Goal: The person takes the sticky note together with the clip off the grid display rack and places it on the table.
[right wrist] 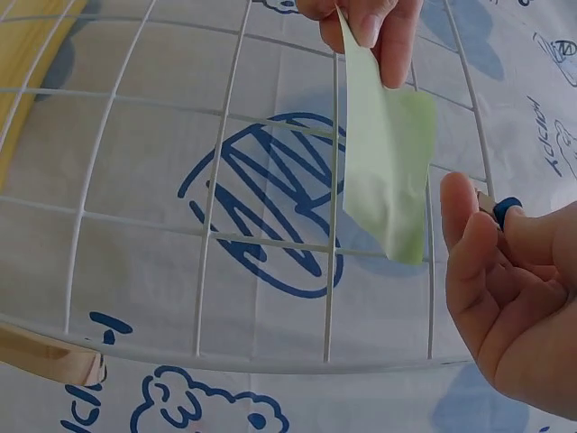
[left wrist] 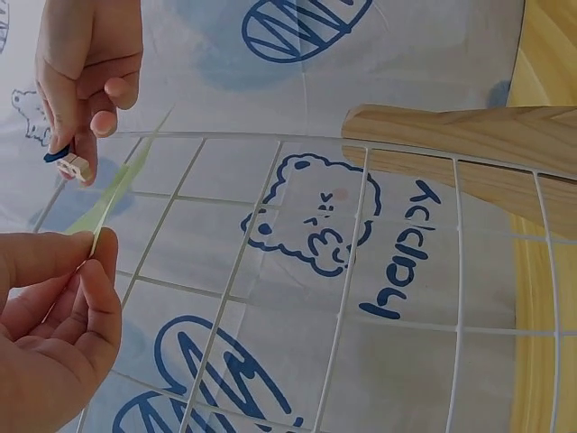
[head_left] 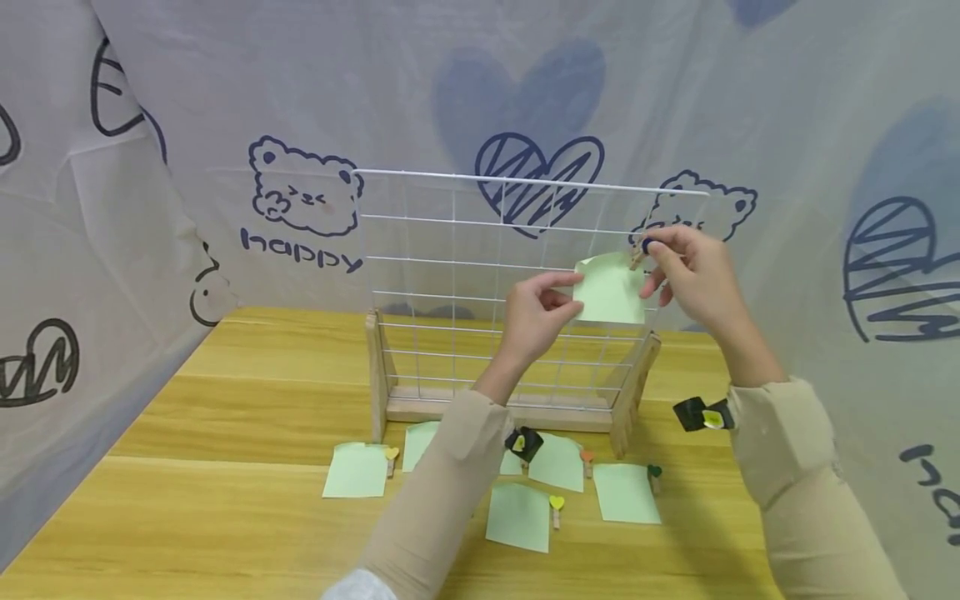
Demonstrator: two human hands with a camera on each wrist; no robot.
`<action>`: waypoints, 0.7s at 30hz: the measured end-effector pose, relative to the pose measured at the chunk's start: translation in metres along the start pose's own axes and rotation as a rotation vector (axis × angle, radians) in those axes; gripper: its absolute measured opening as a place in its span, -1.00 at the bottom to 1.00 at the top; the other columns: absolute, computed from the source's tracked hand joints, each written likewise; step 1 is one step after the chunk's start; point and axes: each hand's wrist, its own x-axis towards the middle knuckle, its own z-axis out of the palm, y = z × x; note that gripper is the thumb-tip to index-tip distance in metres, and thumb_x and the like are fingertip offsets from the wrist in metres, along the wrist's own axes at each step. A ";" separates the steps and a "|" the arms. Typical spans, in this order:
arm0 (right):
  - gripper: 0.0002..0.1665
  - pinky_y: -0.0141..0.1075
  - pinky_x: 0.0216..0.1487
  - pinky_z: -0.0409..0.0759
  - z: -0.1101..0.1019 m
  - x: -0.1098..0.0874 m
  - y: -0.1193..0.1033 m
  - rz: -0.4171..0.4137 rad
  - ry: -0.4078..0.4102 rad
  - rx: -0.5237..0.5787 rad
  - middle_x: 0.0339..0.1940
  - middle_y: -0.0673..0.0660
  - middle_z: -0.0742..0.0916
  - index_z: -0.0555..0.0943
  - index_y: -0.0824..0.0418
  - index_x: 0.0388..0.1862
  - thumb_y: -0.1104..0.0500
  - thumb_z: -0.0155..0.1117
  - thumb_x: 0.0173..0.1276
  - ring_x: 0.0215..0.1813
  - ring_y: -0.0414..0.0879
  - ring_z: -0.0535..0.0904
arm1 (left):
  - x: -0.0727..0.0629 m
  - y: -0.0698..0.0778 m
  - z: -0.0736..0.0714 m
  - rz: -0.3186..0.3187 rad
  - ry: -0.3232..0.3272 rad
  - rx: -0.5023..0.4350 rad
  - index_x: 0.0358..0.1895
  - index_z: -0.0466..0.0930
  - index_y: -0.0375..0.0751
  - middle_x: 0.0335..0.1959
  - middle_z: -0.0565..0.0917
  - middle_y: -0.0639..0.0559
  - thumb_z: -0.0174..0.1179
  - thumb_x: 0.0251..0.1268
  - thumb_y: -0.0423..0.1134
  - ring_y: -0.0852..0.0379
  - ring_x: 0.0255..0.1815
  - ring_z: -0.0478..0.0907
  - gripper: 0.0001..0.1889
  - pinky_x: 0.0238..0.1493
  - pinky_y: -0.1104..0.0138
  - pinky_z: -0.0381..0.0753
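Between its thumb and fingers my left hand (head_left: 532, 317) pinches the left edge of a pale green paper note (head_left: 609, 292), held up before the right part of a white wire grid (head_left: 476, 177). At the note's upper right, my right hand (head_left: 697, 275) pinches a small wooden clothespin (left wrist: 74, 166) with a dark blue top. In the right wrist view the note (right wrist: 388, 162) is slightly bent, and the clothespin stands a little apart from its edge. The right hand's other fingers are loosely bent.
The grid stands on a wooden base (head_left: 633, 396) on the wood-grain table (head_left: 187, 433). Several green notes (head_left: 517, 517) lie in front, with small clothespins topped in yellow (head_left: 556, 503), orange (head_left: 587, 457) and green (head_left: 655, 472). A printed cloth (head_left: 300, 83) hangs behind.
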 end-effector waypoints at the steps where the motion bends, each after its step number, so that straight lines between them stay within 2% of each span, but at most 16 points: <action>1: -0.68 -0.45 -0.67 0.45 0.000 -0.001 0.000 0.005 -0.004 0.005 -0.33 0.34 0.60 0.45 0.46 -0.01 0.26 -0.08 0.40 -0.65 -0.22 0.50 | -0.001 0.000 0.000 0.002 0.000 -0.002 -0.16 0.56 -0.45 -0.36 0.61 -0.22 0.20 -0.03 -0.59 0.23 -0.54 0.47 -0.72 -0.48 0.51 0.47; 8: -0.68 -0.48 -0.55 0.51 0.004 -0.012 0.004 -0.045 -0.018 0.051 -0.40 0.29 0.58 0.43 0.46 0.04 0.31 -0.06 0.37 -0.53 -0.27 0.50 | -0.008 0.000 -0.002 -0.015 -0.012 -0.020 -0.15 0.56 -0.45 -0.47 0.59 -0.23 0.19 -0.03 -0.59 0.26 -0.57 0.43 -0.72 -0.51 0.52 0.44; 12: -0.69 -0.45 -0.50 0.54 0.007 -0.018 0.009 -0.087 -0.037 0.110 -0.44 0.26 0.59 0.36 0.48 0.04 0.36 -0.03 0.35 -0.48 -0.21 0.53 | -0.012 0.000 -0.004 -0.029 -0.017 -0.017 -0.14 0.55 -0.45 -0.46 0.59 -0.23 0.18 -0.02 -0.58 0.24 -0.56 0.43 -0.72 -0.51 0.53 0.43; 16: -0.74 -0.42 -0.47 0.55 0.009 -0.022 0.015 -0.104 -0.055 0.157 -0.46 0.21 0.60 0.29 0.48 -0.04 0.38 -0.03 0.33 -0.48 -0.17 0.54 | -0.016 -0.001 -0.006 -0.040 -0.020 -0.014 -0.13 0.55 -0.43 -0.41 0.61 -0.21 0.19 0.00 -0.57 0.21 -0.52 0.47 -0.72 -0.47 0.51 0.46; 21: -0.82 -0.43 -0.46 0.55 0.013 -0.028 0.021 -0.126 -0.054 0.174 -0.48 0.17 0.60 0.32 0.49 -0.13 0.42 -0.02 0.31 -0.50 -0.18 0.54 | -0.022 -0.004 -0.007 -0.054 -0.021 -0.021 -0.13 0.55 -0.43 -0.38 0.61 -0.22 0.20 0.00 -0.56 0.19 -0.49 0.48 -0.72 -0.45 0.51 0.48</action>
